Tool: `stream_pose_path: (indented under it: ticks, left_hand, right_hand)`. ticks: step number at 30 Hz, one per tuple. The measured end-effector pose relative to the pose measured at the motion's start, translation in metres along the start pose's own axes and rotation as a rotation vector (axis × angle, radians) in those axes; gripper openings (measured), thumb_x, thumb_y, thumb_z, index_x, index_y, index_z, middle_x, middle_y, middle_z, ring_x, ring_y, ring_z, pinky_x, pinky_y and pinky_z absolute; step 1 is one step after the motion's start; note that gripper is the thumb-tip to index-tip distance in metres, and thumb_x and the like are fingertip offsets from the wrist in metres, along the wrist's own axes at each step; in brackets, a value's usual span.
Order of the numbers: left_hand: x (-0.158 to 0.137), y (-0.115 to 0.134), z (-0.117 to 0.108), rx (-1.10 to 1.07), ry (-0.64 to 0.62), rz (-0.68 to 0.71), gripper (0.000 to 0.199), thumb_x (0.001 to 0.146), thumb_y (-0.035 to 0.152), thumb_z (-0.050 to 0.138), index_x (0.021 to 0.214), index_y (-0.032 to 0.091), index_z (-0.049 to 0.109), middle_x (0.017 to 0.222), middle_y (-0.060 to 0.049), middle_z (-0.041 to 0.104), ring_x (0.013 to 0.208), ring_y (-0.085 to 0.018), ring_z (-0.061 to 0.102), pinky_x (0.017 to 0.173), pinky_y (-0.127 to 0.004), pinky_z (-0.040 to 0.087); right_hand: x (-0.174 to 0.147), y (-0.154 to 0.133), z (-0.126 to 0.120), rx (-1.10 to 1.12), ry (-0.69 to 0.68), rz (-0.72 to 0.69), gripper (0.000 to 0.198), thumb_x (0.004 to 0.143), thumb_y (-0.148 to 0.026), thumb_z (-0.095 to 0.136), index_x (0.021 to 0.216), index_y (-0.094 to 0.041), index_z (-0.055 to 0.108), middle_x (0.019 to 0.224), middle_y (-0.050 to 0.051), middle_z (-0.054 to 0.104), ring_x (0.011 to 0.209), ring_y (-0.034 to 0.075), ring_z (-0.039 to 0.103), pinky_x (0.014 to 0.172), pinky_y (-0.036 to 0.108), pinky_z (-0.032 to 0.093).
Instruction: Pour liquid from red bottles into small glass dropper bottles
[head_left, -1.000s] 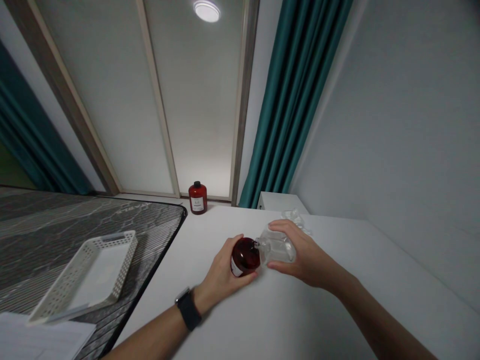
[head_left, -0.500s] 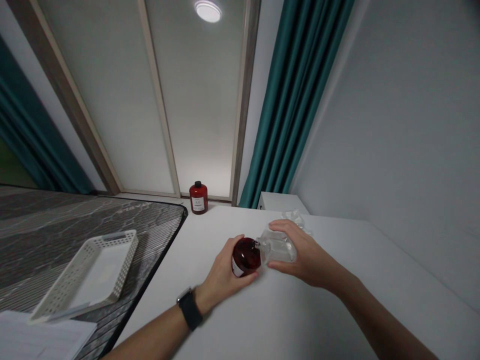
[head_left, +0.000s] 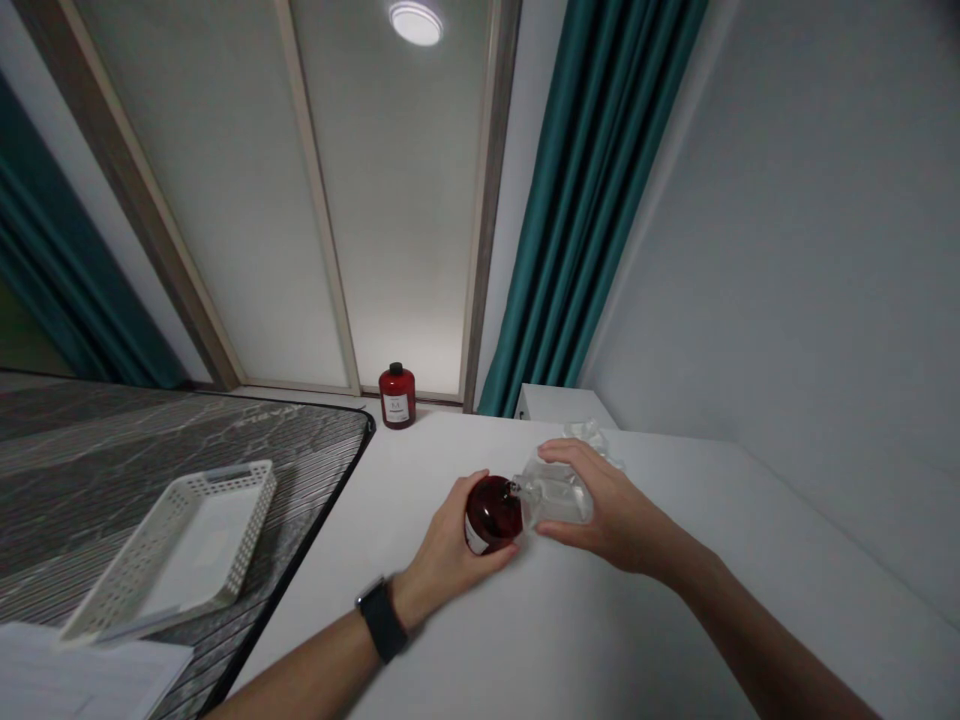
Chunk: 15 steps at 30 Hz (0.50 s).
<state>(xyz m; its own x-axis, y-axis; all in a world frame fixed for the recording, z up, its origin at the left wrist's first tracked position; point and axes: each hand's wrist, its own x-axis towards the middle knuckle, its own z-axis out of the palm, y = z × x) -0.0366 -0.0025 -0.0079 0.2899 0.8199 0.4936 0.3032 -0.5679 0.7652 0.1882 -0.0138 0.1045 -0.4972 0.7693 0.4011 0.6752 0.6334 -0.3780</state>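
The fingers of the right hand [head_left: 619,515] are bent wide around a clear bottle [head_left: 559,492], the thumb on its near side, and they have hold of it lying almost on its side. The fingers of the left hand [head_left: 450,552] are curved round a dark red bottle [head_left: 491,515], partly open to its width and gripping it. The clear bottle's neck is at the top of this red bottle; whether liquid is running I cannot tell.

In my judgement, the step in hand is pouring from one bottle into the other. The next move seems to call for a firm left hold and a small, slow change of tilt by the right wrist, with both mouths well aligned.

Both bottles are over the white surface [head_left: 525,650]. Farther away, a capped red bottle [head_left: 396,397] stands upright near the far edge. To the left, a white basket [head_left: 257,535] lies on a grey patterned covering [head_left: 315,430].
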Motion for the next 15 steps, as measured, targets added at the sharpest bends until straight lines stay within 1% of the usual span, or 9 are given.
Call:
stream_pose_path:
  ticks: [5, 15]
  left_hand:
    - [0.0006, 0.0001, 0.001, -0.007, 0.008, 0.008, 0.076, 0.073, 0.027, 0.079, 0.137, 0.022, 0.037, 0.13, -0.011, 0.056, 0.12, -0.029, 0.058, 0.105, -0.048, 0.047]
    - [-0.0012, 0.0037, 0.0036, -0.038, 0.033, -0.013, 0.074, 0.072, 0.026, 0.078, 0.135, 0.021, 0.039, 0.129, -0.012, 0.057, 0.119, -0.028, 0.058, 0.105, -0.047, 0.047]
  right_hand:
    - [0.0006, -0.001, -0.0005, -0.007, -0.009, -0.001, 0.058, 0.073, -0.025, 0.078, 0.124, -0.022, 0.049, 0.129, 0.015, 0.059, 0.122, 0.031, 0.058, 0.104, 0.052, 0.05]
    - [0.0014, -0.0005, -0.0009, -0.009, 0.001, -0.004, 0.058, 0.072, -0.027, 0.079, 0.123, -0.022, 0.053, 0.129, 0.014, 0.061, 0.122, 0.031, 0.059, 0.104, 0.051, 0.049]
